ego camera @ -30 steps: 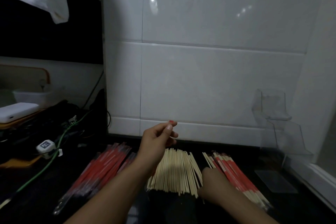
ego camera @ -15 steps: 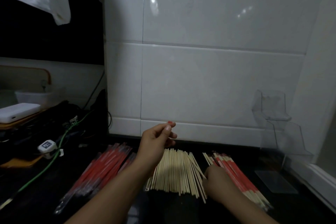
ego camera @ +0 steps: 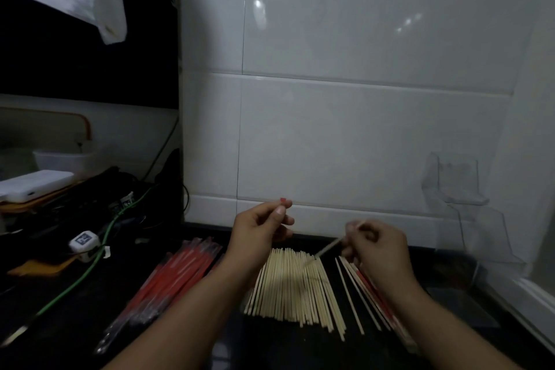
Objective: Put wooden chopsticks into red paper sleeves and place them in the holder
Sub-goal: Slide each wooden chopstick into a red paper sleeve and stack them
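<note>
The left hand (ego camera: 258, 234) hangs above the counter (ego camera: 180, 324), lifted over the far end of the bare chopsticks (ego camera: 294, 285), its thumb and forefinger pressed together at the top. Whether anything is caught between them I cannot tell — only a red fingernail shows there.

The right hand (ego camera: 378, 246) is raised just right of the pile, fingers curled and pinching one chopstick (ego camera: 329, 246). That stick is blurred; it slants down and to the left from the fingers, and its low tip hangs over the pile's far right part.

The bare chopsticks lie fanned out in the middle of the counter, near its front edge. Left of them lies a bundle of red sleeves (ego camera: 171, 282), slanting toward the wall (ego camera: 345, 135). Right of the pile, partly under the right wrist, lie sleeved pairs (ego camera: 372, 291) with a few loose sticks beside them.

The clear holder (ego camera: 459, 189) stands at the counter's far right corner, against the wall, well apart from both hands.

At the left edge sit a green cable (ego camera: 90, 267), a small white plug (ego camera: 84, 242) and a flat white box (ego camera: 33, 185).
</note>
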{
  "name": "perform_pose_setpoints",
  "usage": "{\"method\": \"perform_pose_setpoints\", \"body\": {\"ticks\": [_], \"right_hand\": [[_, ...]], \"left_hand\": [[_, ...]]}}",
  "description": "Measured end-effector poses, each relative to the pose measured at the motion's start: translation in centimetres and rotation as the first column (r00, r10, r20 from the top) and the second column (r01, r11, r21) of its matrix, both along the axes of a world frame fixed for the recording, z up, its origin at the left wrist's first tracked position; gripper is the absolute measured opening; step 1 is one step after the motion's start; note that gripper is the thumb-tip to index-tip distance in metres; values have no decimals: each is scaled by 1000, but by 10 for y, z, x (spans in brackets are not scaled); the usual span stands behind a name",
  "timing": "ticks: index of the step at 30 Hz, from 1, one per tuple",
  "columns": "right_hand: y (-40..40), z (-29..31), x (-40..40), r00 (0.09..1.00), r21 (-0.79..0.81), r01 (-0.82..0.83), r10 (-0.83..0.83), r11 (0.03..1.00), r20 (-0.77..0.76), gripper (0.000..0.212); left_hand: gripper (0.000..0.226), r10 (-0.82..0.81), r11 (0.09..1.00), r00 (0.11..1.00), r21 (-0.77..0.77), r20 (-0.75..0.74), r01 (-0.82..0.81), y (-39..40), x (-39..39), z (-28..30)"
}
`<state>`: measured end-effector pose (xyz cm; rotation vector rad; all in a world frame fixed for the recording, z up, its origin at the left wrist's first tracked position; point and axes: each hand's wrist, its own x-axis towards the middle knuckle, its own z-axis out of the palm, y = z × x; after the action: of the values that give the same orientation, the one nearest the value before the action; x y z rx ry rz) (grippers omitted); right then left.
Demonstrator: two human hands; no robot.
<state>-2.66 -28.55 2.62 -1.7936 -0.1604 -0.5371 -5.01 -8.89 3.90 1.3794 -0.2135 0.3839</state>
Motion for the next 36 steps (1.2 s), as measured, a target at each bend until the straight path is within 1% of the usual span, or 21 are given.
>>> {"method": "perform_pose_setpoints", "body": {"ticks": [1, 3, 6, 8, 10, 15, 19, 28, 31, 36], "right_hand": [[0, 14, 2, 999, 108, -14, 8, 994, 51, 19], [0, 43, 2, 981, 225, -38, -6, 974, 192, 23], [-5, 77, -2, 928, 275, -76, -33, 959, 370, 26], [-8, 94, -8, 896, 279, -86, -48, 957, 442, 27], [-12, 104, -12, 875, 301, -85, -73, 950, 479, 28], [-16, 105, -12, 889, 333, -88, -77, 939, 452, 29], [-12, 96, -10, 902, 298, -83, -55, 951, 428, 29], [-11, 92, -8, 901, 231, -65, -42, 971, 433, 29], [-13, 94, -10, 901, 257, -61, -57, 965, 429, 28], [-14, 93, -11, 906, 243, -58, -51, 968, 420, 28]], "left_hand": [[23, -7, 1000, 1000, -7, -4, 7, 1, 1, 0], [22, -25, 999, 1000, -23, -11, 25, 3, 2, -2], [21, -54, 999, 999, -8, -8, 54, 4, 3, -3], [22, -78, 997, 997, 18, 0, 78, 5, 1, -3], [23, -96, 994, 995, 48, 7, 96, 5, -1, -2], [25, -136, 986, 991, 103, 17, 134, 3, -5, -2], [25, -146, 981, 989, 132, 10, 143, 0, -5, -3], [25, -140, 971, 990, 198, 15, 135, 0, 0, -8], [26, -144, 970, 989, 201, 19, 137, -1, 0, -8], [26, -167, 968, 985, 195, 35, 157, -3, -2, -7]]}}
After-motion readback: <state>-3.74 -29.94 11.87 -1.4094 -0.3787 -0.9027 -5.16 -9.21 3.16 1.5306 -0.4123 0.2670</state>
